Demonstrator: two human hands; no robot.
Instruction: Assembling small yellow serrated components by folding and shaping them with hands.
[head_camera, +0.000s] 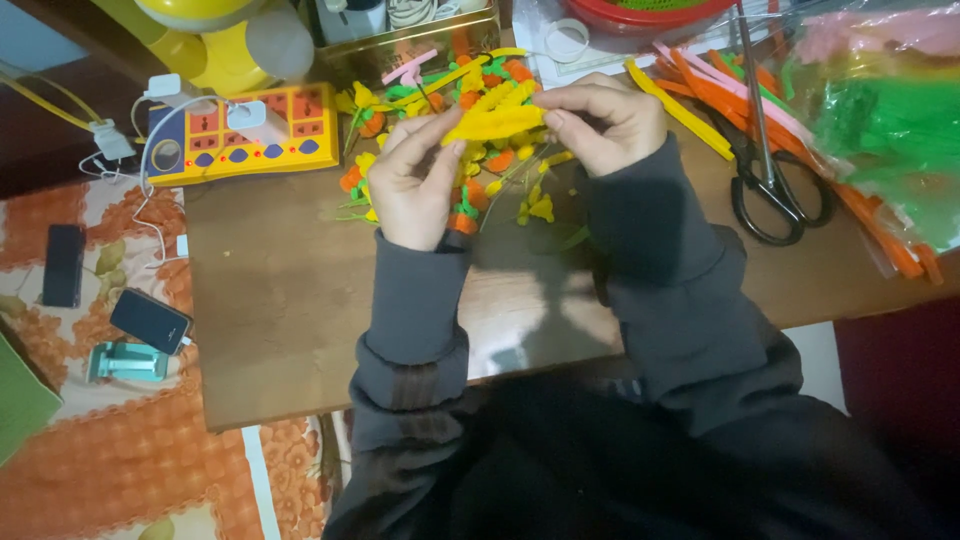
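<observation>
Both hands hold a fuzzy yellow pipe cleaner piece above a brown wooden table. My left hand pinches its left end between thumb and fingers. My right hand grips its right end. Under and behind the hands lies a heap of small pipe cleaner flowers in yellow, orange and green.
Black-handled scissors lie to the right, beside loose orange, pink and yellow pipe cleaners and plastic bags of green and pink ones. A yellow power strip with a white charger sits at the left. Two phones lie on an orange-patterned cloth.
</observation>
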